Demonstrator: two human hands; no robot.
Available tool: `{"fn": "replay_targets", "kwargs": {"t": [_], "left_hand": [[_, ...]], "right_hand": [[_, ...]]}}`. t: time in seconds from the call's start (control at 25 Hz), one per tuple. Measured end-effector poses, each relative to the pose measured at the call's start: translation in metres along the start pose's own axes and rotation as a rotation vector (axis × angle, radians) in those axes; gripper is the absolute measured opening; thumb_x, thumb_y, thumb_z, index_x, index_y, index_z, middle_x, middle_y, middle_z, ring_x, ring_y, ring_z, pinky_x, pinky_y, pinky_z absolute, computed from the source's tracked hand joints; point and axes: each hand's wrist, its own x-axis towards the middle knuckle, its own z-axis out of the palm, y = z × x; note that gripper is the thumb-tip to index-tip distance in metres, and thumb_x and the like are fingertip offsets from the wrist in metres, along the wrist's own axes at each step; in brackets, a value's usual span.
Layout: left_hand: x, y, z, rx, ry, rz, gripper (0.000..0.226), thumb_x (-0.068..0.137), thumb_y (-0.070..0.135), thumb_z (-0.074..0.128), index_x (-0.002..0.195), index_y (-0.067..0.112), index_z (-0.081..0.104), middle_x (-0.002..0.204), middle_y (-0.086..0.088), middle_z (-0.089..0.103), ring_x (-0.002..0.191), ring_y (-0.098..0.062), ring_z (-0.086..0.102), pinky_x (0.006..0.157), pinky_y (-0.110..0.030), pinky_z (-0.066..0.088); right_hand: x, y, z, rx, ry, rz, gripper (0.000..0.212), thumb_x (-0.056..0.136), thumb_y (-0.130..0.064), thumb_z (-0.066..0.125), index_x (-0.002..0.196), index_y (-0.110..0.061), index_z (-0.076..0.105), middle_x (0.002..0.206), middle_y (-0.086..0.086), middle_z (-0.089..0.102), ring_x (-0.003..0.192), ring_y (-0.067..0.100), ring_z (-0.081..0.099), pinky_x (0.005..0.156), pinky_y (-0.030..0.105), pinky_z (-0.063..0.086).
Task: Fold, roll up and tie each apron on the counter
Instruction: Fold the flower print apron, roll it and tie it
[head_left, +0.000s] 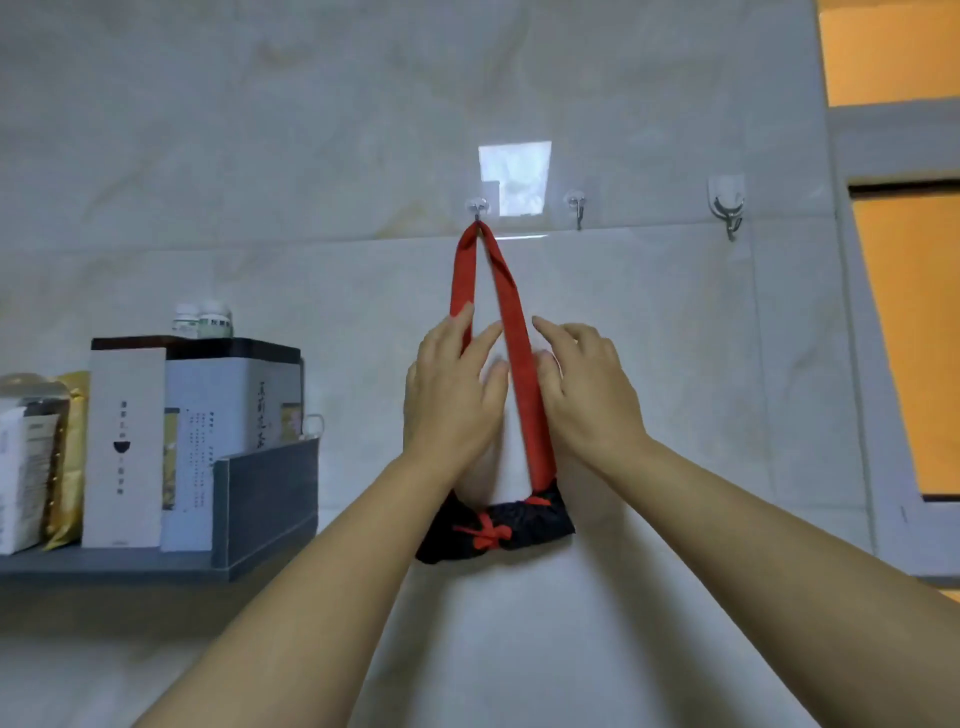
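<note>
The left hand (452, 395) lies flat and spread against the wall (675, 364), fingers loose over the left run of the red strap (524, 364), gripping nothing that I can see. The right hand (587, 389) is likewise spread, its fingers just beside the strap's right run, perhaps touching it; whether any finger pinches the cloth I cannot tell. The apron (498, 525), a dark roll tied with a red bow (485, 532), hangs from the strap, which loops over the left hook (477, 207). Two more hooks sit to the right, bare. A shelf (156, 564) of boxes stands well to the left.

This roll looks finished and hung. The risk now, as I judge it, is in letting go. The loop sits on a small stick-on hook; a downward tug from either hand as it leaves could slide the strap off the tip or peel the hook from the tile, and the roll would drop. The strap's two runs meet at a narrow point, so a sideways nudge could also unseat it. The bow looks small; a fall might loosen it and undo the roll
</note>
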Motion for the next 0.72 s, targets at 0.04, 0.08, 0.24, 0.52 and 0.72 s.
{"fn": "replay_targets", "kwargs": {"t": [0.04,0.08,0.24,0.52,0.72], "left_hand": [[-0.018,0.005,0.007,0.034,-0.029,0.07,0.046,0.098,0.034,0.044,0.144,0.026,0.044,0.158,0.0,0.027,0.146,-0.019,0.019,0.115,-0.038,0.02],[-0.036,0.011,0.014,0.057,-0.059,0.128,0.048,0.098,0.033,0.043,0.145,0.024,0.042,0.159,-0.001,0.026,0.148,-0.019,0.017,0.117,-0.04,0.019],[-0.103,0.034,0.042,0.059,-0.161,0.246,0.051,0.098,0.032,0.04,0.146,0.02,0.039,0.158,-0.004,0.027,0.148,-0.022,0.017,0.119,-0.045,0.016],[-0.204,0.136,0.078,-0.074,-0.337,0.32,0.058,0.096,0.039,0.035,0.15,0.017,0.033,0.16,-0.006,0.023,0.149,-0.023,0.014,0.119,-0.047,0.012],[-0.256,0.254,0.088,-0.219,-0.405,0.404,0.056,0.097,0.038,0.034,0.15,0.019,0.031,0.16,-0.006,0.023,0.148,-0.023,0.016,0.117,-0.049,0.016]], "right_hand": [[-0.018,0.009,-0.003,-0.074,-0.003,0.003,0.044,0.101,-0.029,0.035,0.145,-0.027,0.039,0.145,0.006,0.04,0.13,0.025,0.037,0.104,0.04,0.038],[-0.036,0.018,-0.006,-0.143,-0.015,0.009,0.045,0.101,-0.028,0.037,0.146,-0.024,0.037,0.15,0.008,0.036,0.134,0.027,0.035,0.107,0.042,0.035],[-0.112,0.054,-0.028,-0.339,-0.071,0.022,0.051,0.097,-0.027,0.037,0.146,-0.014,0.035,0.155,0.013,0.029,0.142,0.031,0.028,0.114,0.048,0.028],[-0.241,0.121,-0.113,-0.63,-0.201,0.123,0.058,0.094,-0.035,0.035,0.145,-0.01,0.036,0.155,0.012,0.029,0.144,0.031,0.023,0.116,0.049,0.012],[-0.318,0.149,-0.205,-0.778,-0.284,0.217,0.058,0.096,-0.038,0.033,0.147,-0.01,0.036,0.156,0.014,0.027,0.145,0.033,0.022,0.113,0.053,0.016]]}}
